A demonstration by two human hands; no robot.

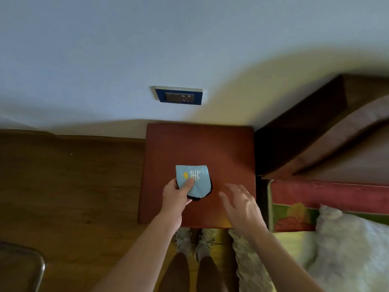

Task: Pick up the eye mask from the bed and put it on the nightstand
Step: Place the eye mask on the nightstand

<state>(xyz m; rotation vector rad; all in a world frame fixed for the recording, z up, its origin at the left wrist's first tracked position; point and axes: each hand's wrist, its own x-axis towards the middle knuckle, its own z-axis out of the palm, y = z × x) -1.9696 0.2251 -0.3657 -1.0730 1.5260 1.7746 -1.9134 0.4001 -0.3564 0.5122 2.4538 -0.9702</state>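
The eye mask (196,181) is light blue with a white fishbone and a small yellow mark, folded over a dark underside. My left hand (177,196) grips its lower left edge, thumb pressed on top, over the middle of the reddish-brown nightstand (200,148). Whether the mask rests on the top or hovers just above it I cannot tell. To the right, my right hand (242,204) is over the nightstand's front right part with fingers spread and nothing in it. The bed (328,197) lies at the right edge.
A dark wall socket (179,95) sits on the white wall behind the nightstand. A brown wooden headboard (305,127) rises at the right. A white fluffy blanket (347,245) lies on the bed. Wood floor spreads to the left, with a metal chair frame (31,266) at the bottom left.
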